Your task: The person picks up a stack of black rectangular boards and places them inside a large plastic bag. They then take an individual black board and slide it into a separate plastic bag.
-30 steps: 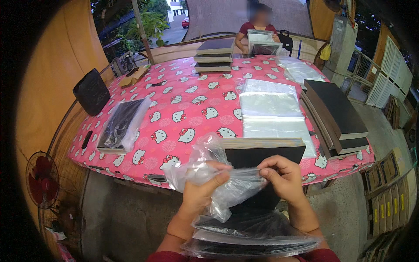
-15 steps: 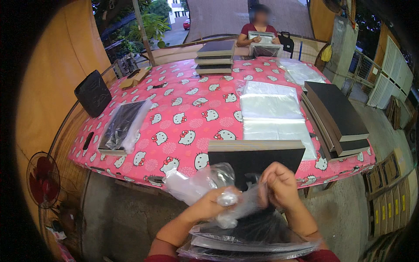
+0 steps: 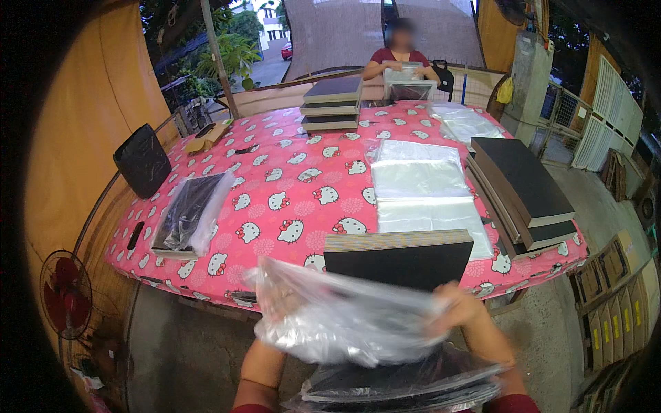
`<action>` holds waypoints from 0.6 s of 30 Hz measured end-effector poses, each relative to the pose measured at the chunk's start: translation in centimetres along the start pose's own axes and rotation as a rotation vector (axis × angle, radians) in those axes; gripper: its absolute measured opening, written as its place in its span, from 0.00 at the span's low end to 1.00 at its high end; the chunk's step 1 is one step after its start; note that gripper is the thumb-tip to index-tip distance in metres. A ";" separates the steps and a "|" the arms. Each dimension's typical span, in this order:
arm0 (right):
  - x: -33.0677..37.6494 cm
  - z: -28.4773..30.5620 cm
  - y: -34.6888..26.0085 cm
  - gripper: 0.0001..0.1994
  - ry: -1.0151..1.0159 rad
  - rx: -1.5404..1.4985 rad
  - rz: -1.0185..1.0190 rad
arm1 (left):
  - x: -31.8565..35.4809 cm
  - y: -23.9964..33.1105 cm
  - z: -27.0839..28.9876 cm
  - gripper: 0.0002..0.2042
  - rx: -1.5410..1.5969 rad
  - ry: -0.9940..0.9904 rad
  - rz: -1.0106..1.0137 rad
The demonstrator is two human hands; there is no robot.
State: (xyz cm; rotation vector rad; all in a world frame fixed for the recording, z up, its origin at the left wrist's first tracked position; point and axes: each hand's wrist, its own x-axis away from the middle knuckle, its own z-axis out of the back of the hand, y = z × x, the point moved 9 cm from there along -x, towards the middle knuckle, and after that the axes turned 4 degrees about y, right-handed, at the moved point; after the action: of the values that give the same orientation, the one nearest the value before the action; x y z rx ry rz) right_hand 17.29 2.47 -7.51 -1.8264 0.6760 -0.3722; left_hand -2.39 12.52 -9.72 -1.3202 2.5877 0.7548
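Observation:
A clear plastic bag (image 3: 351, 320) is stretched out between my two hands, smeared by motion. My right hand (image 3: 460, 308) pinches its right end. At its left end, my left hand (image 3: 277, 303) shows only faintly through the film; it holds the bag up, but its fingers are blurred. Below the bag, black boards wrapped in clear plastic (image 3: 406, 389) lie against me at the lower edge. Just beyond the bag, a thick stack of black boards (image 3: 396, 265) with pale edges leans at the table's near edge.
Flat clear plastic bags (image 3: 423, 193) lie on the pink patterned table (image 3: 275, 217). Dark boards are stacked at the right (image 3: 527, 182) and far side (image 3: 332, 93). A wrapped board (image 3: 189, 213) lies left, near a floor fan (image 3: 67, 292). Another person (image 3: 401, 58) handles plastic-wrapped boards opposite.
The plastic bag, bunched in my left hand before, is now spread wide between both hands. My left hand has moved left behind the film; my right hand has moved slightly down.

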 end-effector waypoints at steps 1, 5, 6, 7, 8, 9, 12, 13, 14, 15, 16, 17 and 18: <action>0.4 1.0 0.5 0.18 0.023 -0.001 0.075 | -0.1 0.2 0.2 0.17 0.035 0.035 -0.041; -0.7 -0.8 -0.8 0.10 0.015 0.771 0.267 | -0.9 -1.9 -0.3 0.17 -0.553 0.144 0.095; 1.4 2.7 -0.6 0.09 0.248 0.475 0.180 | -1.0 -2.5 -0.9 0.17 -0.916 0.104 0.176; 1.8 2.7 -1.5 0.10 0.208 0.239 0.255 | -0.8 -3.6 -2.3 0.17 -1.298 0.020 0.258; 2.8 3.0 -2.2 0.12 0.175 0.011 0.318 | -1.1 -4.9 -2.9 0.17 -1.566 -0.094 0.313; 3.1 3.9 -0.4 0.13 0.221 0.103 0.264 | -0.3 -5.9 -2.8 0.17 -1.574 -0.267 0.425; 4.1 6.7 3.7 0.15 0.359 0.393 0.108 | 1.2 -3.4 -1.8 0.18 -0.875 -0.353 0.311; 1.5 1.6 1.5 0.14 0.123 0.849 -0.163 | 1.5 -1.6 -1.0 0.19 -0.578 -0.221 0.211; 1.9 1.3 0.4 0.13 0.120 0.731 -0.049 | 1.3 -0.7 -0.6 0.19 -0.312 -0.126 0.110; 2.6 1.3 -0.2 0.12 0.119 0.607 0.058 | 0.7 -0.7 0.1 0.20 -0.133 -0.030 0.046; 4.2 4.8 1.9 0.11 0.441 0.059 0.147 | 0.1 -1.1 0.7 0.20 -0.026 0.055 0.006; 3.7 4.6 2.1 0.11 0.422 0.179 0.158 | -0.2 -1.5 1.1 0.21 0.011 0.117 -0.016; 3.2 4.4 2.3 0.10 0.402 0.303 0.168 | -0.4 -2.2 1.6 0.22 -0.145 0.164 0.029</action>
State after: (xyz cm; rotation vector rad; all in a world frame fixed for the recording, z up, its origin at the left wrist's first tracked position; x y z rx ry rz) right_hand 21.69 3.28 -11.42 -1.4067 0.9835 -0.7003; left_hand -0.58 12.54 -11.73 -1.4451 2.7299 0.8890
